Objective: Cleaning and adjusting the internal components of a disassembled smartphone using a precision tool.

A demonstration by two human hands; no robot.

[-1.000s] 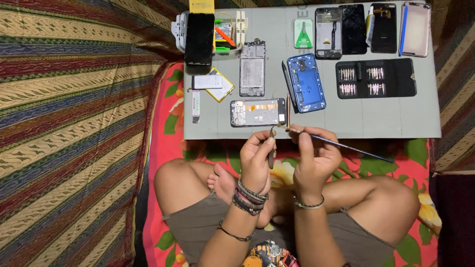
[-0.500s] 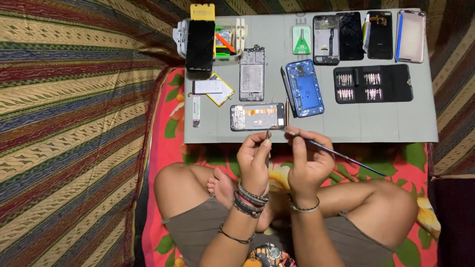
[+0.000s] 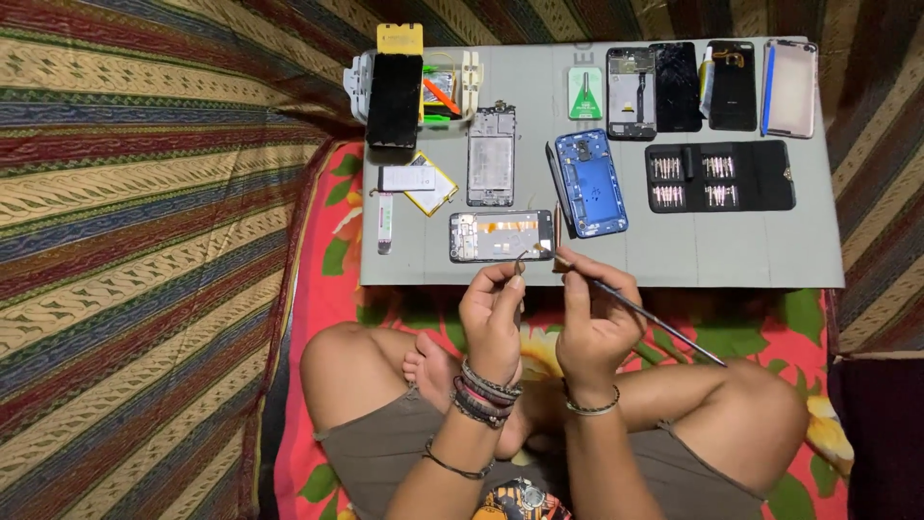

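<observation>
left hand [image 3: 493, 313] pinches a small dark part [image 3: 521, 258]; right hand [image 3: 592, 323] grips a thin metal tool [image 3: 654, 323]. both meet just beside the opened black phone frame [image 3: 500, 236] on the grey board [image 3: 674, 260]. blue phone shell [image 3: 595, 183] and black bit case [image 3: 720, 176] lie beyond, unobstructed.

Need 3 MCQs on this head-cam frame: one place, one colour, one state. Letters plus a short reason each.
1. Where does the opened phone nearest the hands lie?
A. on the person's knee
B. at the near edge of the grey board
C. on the striped cloth

2. What colour is the phone frame beside the black bit case?
A. blue
B. red
C. white

3. What does the right hand hold?
A. nothing
B. a battery
C. a thin long tool

Key: B, it lies on the board just ahead of the left hand; A, its shell is plainly blue; C, the tool runs back from its fingertips towards the knee.
</observation>
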